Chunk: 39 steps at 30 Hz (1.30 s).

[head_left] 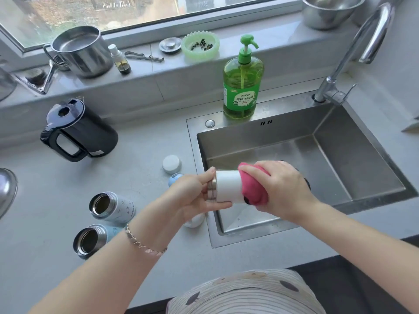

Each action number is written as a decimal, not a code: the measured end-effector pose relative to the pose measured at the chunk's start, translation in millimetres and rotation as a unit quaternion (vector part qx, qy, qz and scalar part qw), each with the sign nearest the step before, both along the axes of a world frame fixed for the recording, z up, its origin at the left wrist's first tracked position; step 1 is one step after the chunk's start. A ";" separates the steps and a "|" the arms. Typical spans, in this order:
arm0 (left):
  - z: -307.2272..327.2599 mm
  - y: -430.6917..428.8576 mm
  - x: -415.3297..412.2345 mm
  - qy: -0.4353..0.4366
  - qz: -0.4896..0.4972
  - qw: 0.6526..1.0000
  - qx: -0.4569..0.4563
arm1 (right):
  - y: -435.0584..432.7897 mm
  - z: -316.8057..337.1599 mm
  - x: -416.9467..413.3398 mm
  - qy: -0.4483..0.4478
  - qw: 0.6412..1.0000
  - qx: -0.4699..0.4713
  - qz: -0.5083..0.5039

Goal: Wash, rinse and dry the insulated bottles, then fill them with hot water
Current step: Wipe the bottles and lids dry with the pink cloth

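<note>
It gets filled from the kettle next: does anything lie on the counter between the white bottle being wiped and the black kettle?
Yes. A white cap and a blue cap lie on the counter just left of the sink, between the white bottle and the black kettle. Nothing else visible lies there.

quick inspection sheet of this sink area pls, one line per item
surface: grey countertop with steel sink set in it
job's things: white bottle held sideways over the sink, pink cloth round its base end; pale open bottle and blue open bottle on the countertop; white lid, blue lid, black kettle
clutter: dish soap by the sink; steel pot, green dish on the sill
hands: left hand grips the bottle's neck end; right hand grips the cloth
cables: nothing seen
surroundings: faucet, window
</note>
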<state>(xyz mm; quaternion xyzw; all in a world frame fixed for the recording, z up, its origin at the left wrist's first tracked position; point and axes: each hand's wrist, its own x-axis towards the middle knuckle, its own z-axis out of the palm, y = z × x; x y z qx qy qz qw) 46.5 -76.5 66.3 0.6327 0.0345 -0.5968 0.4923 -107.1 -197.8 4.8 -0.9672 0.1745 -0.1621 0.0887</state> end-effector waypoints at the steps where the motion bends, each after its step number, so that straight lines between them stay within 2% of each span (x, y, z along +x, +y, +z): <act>1: -2.2 0.5 2.2 -0.068 -0.041 0.997 -0.022 | -4.2 9.1 0.8 0.031 0.996 0.079 -0.007; 3: -3.2 6.1 3.1 -0.227 -0.145 0.959 -0.088 | -13.7 27.3 0.2 0.101 0.959 0.264 -0.021; 4: -4.2 10.1 0.9 -0.279 -0.183 0.935 -0.123 | -20.5 32.4 -2.3 0.117 0.935 0.333 -0.012; 5: -5.8 14.5 -2.1 -0.301 -0.201 0.920 -0.148 | -26.8 37.4 -4.3 0.126 0.924 0.361 0.000; 7: -8.5 20.7 -9.7 -0.310 -0.180 0.916 -0.177 | -32.5 44.3 -2.8 0.136 0.937 0.322 0.017; 9: -11.6 21.0 -16.4 -0.298 -0.103 0.934 -0.169 | -25.4 40.9 4.4 0.111 0.970 0.216 0.023; 12: -9.3 13.2 -26.0 -0.210 -0.005 0.970 -0.123 | 10.6 17.3 19.3 0.014 0.997 0.067 0.041; 15: -9.1 12.8 -24.1 -0.129 0.038 0.985 -0.106 | 44.5 -2.0 21.1 -0.035 0.999 -0.013 0.028; 19: -7.8 23.0 -9.0 -0.072 0.095 0.988 -0.100 | 34.1 -8.4 -1.3 -0.041 0.997 -0.037 0.054; 23: -6.8 27.7 -7.4 -0.093 0.094 0.988 -0.079 | 24.6 -4.6 0.5 -0.050 0.995 0.067 -0.047; 25: -5.9 25.4 -12.4 -0.104 0.075 0.989 -0.078 | 42.1 -4.4 9.7 -0.055 0.995 0.076 -0.035; 29: -4.3 24.0 -13.8 -0.061 0.084 0.992 -0.070 | 54.1 -7.6 15.9 -0.068 0.994 -0.053 0.068; 32: -2.4 29.6 3.7 -0.010 0.113 0.992 -0.048 | 20.3 -9.6 6.3 -0.106 0.988 -0.109 0.022; 34: 0.9 32.3 12.2 0.021 0.105 0.993 -0.049 | 1.1 -7.5 -1.5 -0.104 0.992 -0.072 -0.017; 36: 1.5 33.2 11.4 -0.010 0.064 0.996 -0.064 | -8.5 3.5 -3.7 -0.056 0.998 0.009 -0.031; 38: -3.9 36.7 9.4 -0.167 -0.027 0.982 -0.085 | -12.2 20.0 -1.2 0.034 0.988 0.143 -0.055; 39: -5.1 39.8 8.8 -0.261 -0.078 0.957 -0.098 | -14.6 27.3 -0.6 0.083 0.968 0.232 -0.057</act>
